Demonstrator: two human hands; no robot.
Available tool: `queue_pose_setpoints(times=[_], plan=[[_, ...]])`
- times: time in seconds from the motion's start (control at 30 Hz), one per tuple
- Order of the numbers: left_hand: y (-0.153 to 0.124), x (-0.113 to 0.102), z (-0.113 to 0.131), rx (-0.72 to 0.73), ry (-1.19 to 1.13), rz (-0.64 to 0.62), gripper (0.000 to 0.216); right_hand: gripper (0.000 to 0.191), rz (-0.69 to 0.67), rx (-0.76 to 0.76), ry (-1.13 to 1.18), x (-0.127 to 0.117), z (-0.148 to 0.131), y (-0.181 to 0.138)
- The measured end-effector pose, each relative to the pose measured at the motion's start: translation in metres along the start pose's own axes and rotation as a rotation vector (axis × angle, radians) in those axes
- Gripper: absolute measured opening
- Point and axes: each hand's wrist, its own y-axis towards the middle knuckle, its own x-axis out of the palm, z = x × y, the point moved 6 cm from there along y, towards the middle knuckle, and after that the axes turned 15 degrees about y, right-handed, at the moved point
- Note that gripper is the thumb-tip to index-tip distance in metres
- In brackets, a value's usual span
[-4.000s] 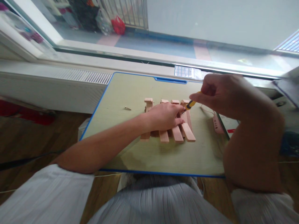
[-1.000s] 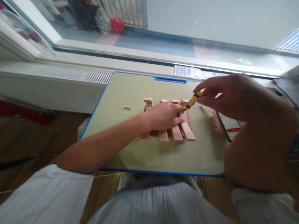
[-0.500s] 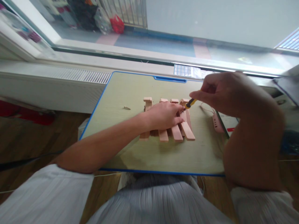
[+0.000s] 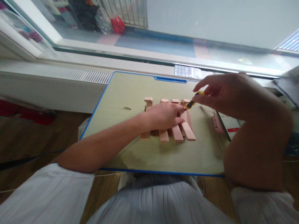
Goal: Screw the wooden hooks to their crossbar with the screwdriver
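A wooden piece with several curved slats (image 4: 188, 132) lies on the small table (image 4: 127, 87). Across its middle rests my left hand (image 4: 163, 115), holding it, with the fingertips and thumb around the rightmost slat. My right hand (image 4: 224, 95) has its thumb and fingers at the handle end of a yellow and black screwdriver (image 4: 191, 104), the index finger lifted off. The screwdriver slants down to the left, its tip at my left fingertips on the rightmost slat. A small bit of metal shows there, too small to make out. Left of the slats lies a loose screw (image 4: 127, 108).
On the right are a pink power strip (image 4: 217, 123) with a cable and a dark-edged flat panel (image 4: 230, 124). A radiator (image 4: 84, 75) and window sill run behind the table. A clear plastic sheet (image 4: 187, 71) lies on the sill.
My right hand's fingers have loosened and spread around the screwdriver handle, and its wrist has shifted slightly right. My left hand and the slats look much the same.
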Motion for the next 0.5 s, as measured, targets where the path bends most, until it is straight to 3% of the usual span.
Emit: queue_pose_setpoints(times=[0.17,0.5], plan=[[0.0001,0.0007,-0.0001,0.000,0.001,-0.003,0.043,0.030,-0.057,-0.037,0.038,0.0006,0.0014,-0.0026],[0.0004,0.0005,-0.0004,0.024,-0.009,0.002,0.045,0.021,-0.042,-0.051,-0.012,0.0021,0.0016,0.0007]])
